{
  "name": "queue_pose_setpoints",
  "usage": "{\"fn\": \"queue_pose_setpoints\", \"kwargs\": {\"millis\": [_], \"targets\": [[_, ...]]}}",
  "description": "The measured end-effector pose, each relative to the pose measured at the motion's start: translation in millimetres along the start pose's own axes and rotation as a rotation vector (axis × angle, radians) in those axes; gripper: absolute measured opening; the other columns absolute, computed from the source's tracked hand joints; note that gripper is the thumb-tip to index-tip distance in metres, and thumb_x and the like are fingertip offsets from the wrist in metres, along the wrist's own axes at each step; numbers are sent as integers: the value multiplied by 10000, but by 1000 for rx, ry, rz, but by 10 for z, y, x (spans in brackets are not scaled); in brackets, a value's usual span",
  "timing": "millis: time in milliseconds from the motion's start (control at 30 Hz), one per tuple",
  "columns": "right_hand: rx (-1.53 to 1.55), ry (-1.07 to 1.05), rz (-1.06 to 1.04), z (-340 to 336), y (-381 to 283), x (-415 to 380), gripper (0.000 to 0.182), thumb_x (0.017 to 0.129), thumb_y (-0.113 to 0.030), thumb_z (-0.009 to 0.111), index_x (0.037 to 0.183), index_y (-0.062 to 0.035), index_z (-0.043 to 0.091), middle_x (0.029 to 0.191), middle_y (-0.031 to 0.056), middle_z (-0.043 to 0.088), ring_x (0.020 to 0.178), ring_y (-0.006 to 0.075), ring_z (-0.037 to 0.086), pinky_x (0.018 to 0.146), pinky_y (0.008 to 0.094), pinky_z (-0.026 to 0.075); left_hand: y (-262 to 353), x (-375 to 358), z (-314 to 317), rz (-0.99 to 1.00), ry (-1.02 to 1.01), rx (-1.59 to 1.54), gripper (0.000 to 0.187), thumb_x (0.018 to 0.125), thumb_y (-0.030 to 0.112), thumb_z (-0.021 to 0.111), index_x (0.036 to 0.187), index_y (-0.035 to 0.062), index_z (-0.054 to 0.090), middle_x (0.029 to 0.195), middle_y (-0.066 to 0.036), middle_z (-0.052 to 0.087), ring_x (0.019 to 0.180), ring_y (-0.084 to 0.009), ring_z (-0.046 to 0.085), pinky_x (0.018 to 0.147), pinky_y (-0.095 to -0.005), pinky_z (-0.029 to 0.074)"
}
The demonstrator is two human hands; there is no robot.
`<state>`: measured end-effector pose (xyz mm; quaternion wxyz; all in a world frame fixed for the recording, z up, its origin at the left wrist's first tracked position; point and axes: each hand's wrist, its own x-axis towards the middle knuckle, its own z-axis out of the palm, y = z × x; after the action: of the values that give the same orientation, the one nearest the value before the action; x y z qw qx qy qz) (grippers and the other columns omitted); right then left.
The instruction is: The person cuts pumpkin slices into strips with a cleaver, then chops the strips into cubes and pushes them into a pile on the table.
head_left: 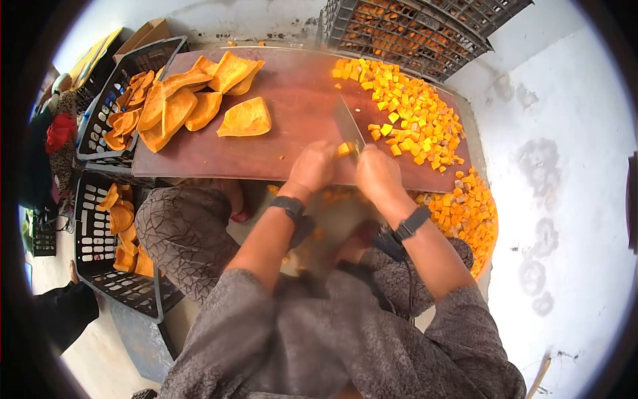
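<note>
As I inspect the board [299,73] from its left end, orange slabs [178,110] lie piled; next, the left hand [312,166] curls at an orange piece [344,149] beside the knife [348,124], hold indeterminable; the right hand [379,174] is closed around the handle; cubes [425,120] lie rightmost.

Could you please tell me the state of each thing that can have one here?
Knife: held, tip pointing forward
Right hand: closed on the knife
Left hand: curled near the knife, grip unclear
Pumpkin slabs: cut, undiced
Pumpkin cubes: diced, loosely spread
Board: partly covered
Upper left crate: partly filled
Lower left crate: partly filled
Rear crates: stacked
</note>
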<state>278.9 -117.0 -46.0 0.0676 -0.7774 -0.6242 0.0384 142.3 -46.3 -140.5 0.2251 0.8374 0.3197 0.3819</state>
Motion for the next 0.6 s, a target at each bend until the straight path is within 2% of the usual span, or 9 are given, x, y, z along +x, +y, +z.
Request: {"fn": "queue_pose_setpoints", "kwargs": {"millis": [100, 167, 233, 333, 467, 533, 600], "targets": [[24, 73, -25, 60, -43, 200, 159, 865, -117, 537, 904, 23, 600, 848, 268, 675, 819, 424, 673, 745, 499, 535, 8, -10, -60, 62, 23, -54, 101, 748, -20, 571, 824, 45, 578, 819, -165, 569, 822, -397, 576, 733, -451, 492], [61, 64, 106, 39, -45, 308, 167, 872, -127, 534, 920, 18, 600, 851, 247, 681, 833, 417, 674, 761, 505, 532, -18, -1, -59, 56, 12, -81, 93, 749, -24, 573, 810, 46, 580, 805, -160, 575, 810, -394, 581, 737, -445, 494], [66, 103, 90, -22, 37, 258, 185, 892, -157, 537, 935, 12, 598, 848, 241, 677, 835, 422, 666, 765, 513, 523, -27, 16, -68, 50, 6, -66, 83, 755, -19, 579, 807, 46, 583, 809, -159, 579, 816, -393, 584, 740, -441, 495], [109, 114, 90, -158, 139, 134, 235, 920, -210, 539, 930, 22, 581, 840, 268, 657, 819, 446, 644, 743, 520, 509, 15, 15, -43, 26, -2, -59, 67, 766, -10, 590, 803, 45, 586, 813, -158, 587, 824, -390, 590, 743, -437, 496], [139, 94, 66, -371, 20, -136, 230, 917, -203, 540, 920, 25, 571, 828, 266, 657, 826, 446, 645, 742, 523, 507, -15, 12, 13, 16, 36, -73, 58, 766, -3, 600, 799, 42, 583, 801, -160, 587, 821, -385, 593, 734, -439, 496], [115, -40, 13, -384, 1, -194, 215, 911, -187, 538, 904, 25, 569, 819, 266, 657, 824, 447, 646, 744, 522, 508, 12, 20, -46, 39, 40, -87, 58, 766, -7, 592, 797, 40, 579, 797, -162, 586, 817, -385, 592, 731, -442, 495], [112, -43, 12, -243, 31, -186, 197, 900, -172, 542, 896, 23, 569, 819, 268, 659, 819, 444, 649, 743, 519, 511, 24, 39, -42, 75, 32, -114, 59, 765, -10, 585, 796, 39, 575, 792, -164, 585, 814, -385, 591, 727, -444, 495]]}}
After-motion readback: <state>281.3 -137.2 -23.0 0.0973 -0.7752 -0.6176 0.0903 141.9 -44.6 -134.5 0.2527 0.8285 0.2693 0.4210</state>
